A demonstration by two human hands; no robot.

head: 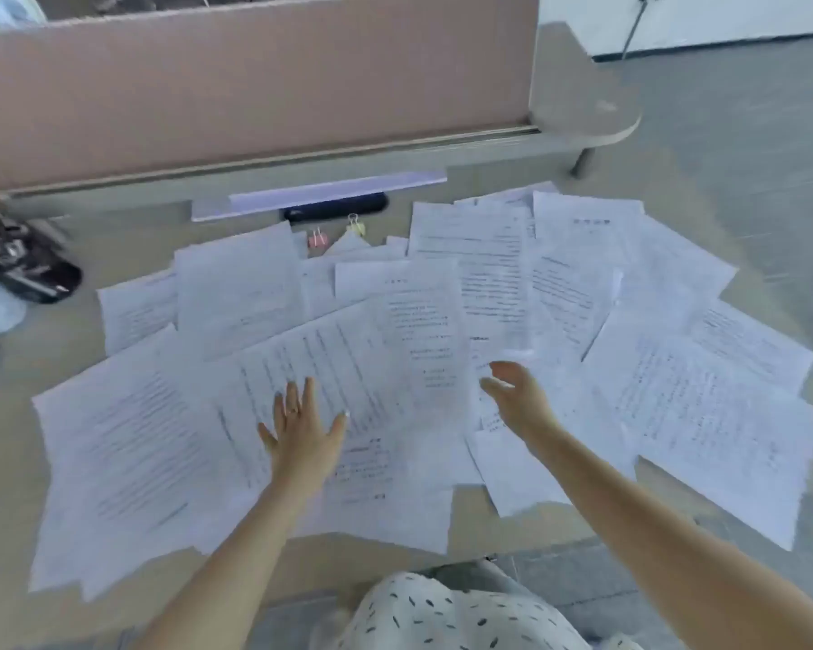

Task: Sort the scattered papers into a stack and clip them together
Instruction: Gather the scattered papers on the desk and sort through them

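The left hand (301,431) lies flat with fingers straight and spread, palm down on a printed sheet (329,368) near the middle of the scattered papers (583,321) — it grips nothing. The right hand (517,396) is held out at about three o'clock from the left one, fingers loosely extended and slightly curved, thumb apart; it holds nothing, and whether it touches the paper beneath cannot be told. The papers overlap loosely across the desk (10,415), spreading from nine o'clock round to three. At twelve o'clock, just beyond the sheets, sit a pink binder clip (317,239) and a yellow binder clip (355,225), close together.
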